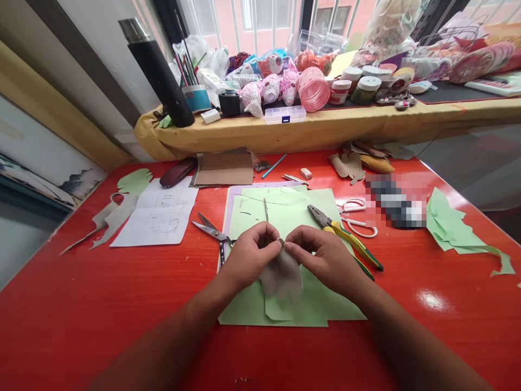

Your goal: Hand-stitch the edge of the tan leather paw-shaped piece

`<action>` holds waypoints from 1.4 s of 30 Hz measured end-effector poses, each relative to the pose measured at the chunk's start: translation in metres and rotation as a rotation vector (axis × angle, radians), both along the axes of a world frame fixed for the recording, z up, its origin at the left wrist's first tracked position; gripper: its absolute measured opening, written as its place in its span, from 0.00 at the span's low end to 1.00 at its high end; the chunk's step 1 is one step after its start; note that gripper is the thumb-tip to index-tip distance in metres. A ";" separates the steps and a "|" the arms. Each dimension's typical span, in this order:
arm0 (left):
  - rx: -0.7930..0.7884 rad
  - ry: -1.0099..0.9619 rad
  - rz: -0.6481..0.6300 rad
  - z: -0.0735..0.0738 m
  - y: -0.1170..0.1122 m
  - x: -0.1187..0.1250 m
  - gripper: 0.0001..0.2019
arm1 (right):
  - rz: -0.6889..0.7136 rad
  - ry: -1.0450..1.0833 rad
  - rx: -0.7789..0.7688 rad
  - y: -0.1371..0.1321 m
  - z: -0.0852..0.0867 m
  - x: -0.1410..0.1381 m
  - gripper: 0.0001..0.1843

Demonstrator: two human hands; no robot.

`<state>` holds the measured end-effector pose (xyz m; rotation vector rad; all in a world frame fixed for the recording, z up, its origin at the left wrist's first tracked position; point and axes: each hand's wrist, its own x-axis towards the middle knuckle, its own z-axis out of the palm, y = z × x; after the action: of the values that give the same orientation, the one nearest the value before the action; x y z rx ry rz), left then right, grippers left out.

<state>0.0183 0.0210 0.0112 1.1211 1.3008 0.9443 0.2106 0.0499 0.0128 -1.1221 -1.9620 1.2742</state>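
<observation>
My left hand (249,253) and my right hand (321,256) meet over the middle of the red table (81,304). Both pinch the top edge of a small beige felt piece (282,278) with rounded lobes, which hangs down between them. Under the hands lies a light green sheet (309,309) on a lilac sheet (228,202). Steel scissors (213,232) lie just left of my left hand. Pliers with yellow-green handles (345,238) lie just right of my right hand.
A white paper with pencil drawings (158,214) and grey-green cutouts (114,214) lie at the left. White-handled scissors (358,217), green scraps (451,228) and beige felt shapes (350,163) lie at the right. A cluttered yellow shelf (325,127) with a black flask (160,70) runs behind.
</observation>
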 end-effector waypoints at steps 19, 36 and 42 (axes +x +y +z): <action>0.151 0.262 -0.048 0.000 -0.001 -0.005 0.08 | -0.037 -0.016 0.007 0.004 -0.002 0.001 0.13; 0.245 0.385 -0.105 0.006 -0.004 -0.015 0.07 | -0.092 0.081 -0.165 0.002 -0.004 -0.012 0.19; 0.221 0.340 -0.196 0.027 -0.011 -0.017 0.07 | -0.070 0.122 -0.272 -0.003 0.013 -0.009 0.21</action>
<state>0.0010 0.0100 0.0383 1.6042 1.3463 0.7867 0.2013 0.0470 0.0256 -1.1978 -1.6824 1.5669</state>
